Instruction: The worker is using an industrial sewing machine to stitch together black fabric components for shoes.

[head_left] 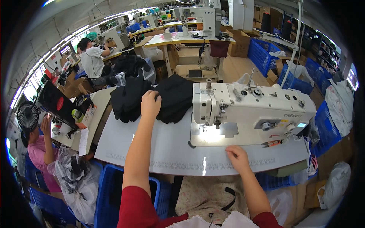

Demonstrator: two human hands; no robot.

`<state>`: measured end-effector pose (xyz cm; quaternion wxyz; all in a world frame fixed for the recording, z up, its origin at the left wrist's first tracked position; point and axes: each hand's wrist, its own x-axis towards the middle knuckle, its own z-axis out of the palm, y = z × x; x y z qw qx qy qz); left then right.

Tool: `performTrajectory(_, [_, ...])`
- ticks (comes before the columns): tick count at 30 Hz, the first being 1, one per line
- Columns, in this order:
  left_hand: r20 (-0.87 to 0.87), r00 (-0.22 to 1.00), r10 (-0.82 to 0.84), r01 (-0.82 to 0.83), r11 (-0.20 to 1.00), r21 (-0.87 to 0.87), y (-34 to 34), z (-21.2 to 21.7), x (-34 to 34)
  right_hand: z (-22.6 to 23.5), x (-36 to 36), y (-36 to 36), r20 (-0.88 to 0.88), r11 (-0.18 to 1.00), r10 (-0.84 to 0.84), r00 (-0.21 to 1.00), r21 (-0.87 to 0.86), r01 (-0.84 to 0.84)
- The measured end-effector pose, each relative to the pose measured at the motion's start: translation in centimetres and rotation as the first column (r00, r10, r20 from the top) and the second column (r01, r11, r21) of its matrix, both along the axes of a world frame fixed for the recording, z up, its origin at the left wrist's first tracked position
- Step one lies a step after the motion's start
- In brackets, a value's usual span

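Two piles of black fabric pieces lie on the far left of the white sewing table (178,152), a left pile (127,100) and a right pile (175,100). My left hand (151,104) reaches out to where the piles meet, its fingers bent down on the black fabric; the fingertips are partly hidden. A white industrial sewing machine (251,110) stands on the right, its lamp lighting the bare area around the needle. Close to the front of its bed, my right hand (237,157) rests on the table with curled fingers, and I see nothing in them.
Orange-handled thread snips (273,143) lie on the machine bed. Blue crates (110,190) stand below the table's front left edge. A side table (95,110) adjoins on the left. Two people work at the left, one in pink (40,152), one in white (92,60).
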<state>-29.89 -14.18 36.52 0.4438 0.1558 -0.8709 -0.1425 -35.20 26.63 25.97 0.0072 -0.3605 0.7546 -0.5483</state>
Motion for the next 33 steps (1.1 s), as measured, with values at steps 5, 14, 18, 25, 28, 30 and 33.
performTrajectory(5, [0.480,0.871,0.103,-0.114,0.993,-0.006,-2.9,-0.6,-3.9,0.6,0.1,0.3,0.003,0.997,0.007,1.000,0.075,-0.007])
performTrajectory(14, [0.648,0.730,0.215,-0.370,0.922,0.110,-1.4,-2.2,-6.9,1.5,-0.4,-0.2,-0.031,0.997,-0.002,1.000,0.078,0.004])
performTrajectory(18, [0.645,0.713,0.274,-0.467,0.873,0.145,-0.6,-2.2,-8.3,1.4,-0.4,-0.2,-0.027,0.998,0.000,1.000,0.061,0.002])
performTrajectory(25, [0.568,0.770,0.289,-0.531,0.785,0.321,-2.9,-1.1,-8.2,1.4,0.1,0.1,0.005,0.998,0.016,1.000,0.068,-0.017])
performTrajectory(28, [0.523,0.784,0.336,-0.541,0.783,0.308,-5.0,-1.8,-6.9,1.3,-0.2,-0.2,-0.122,0.999,0.038,0.992,0.033,-0.034])
performTrajectory(30, [0.534,0.780,0.327,-0.542,0.779,0.315,-4.6,-1.7,-7.0,1.4,-0.3,-0.1,-0.012,0.997,0.045,0.999,0.069,-0.044])
performTrajectory(33, [0.545,0.771,0.329,-0.547,0.780,0.303,-3.3,-1.2,-7.1,1.3,-1.1,-0.3,-0.009,0.998,0.035,0.999,0.049,-0.035])
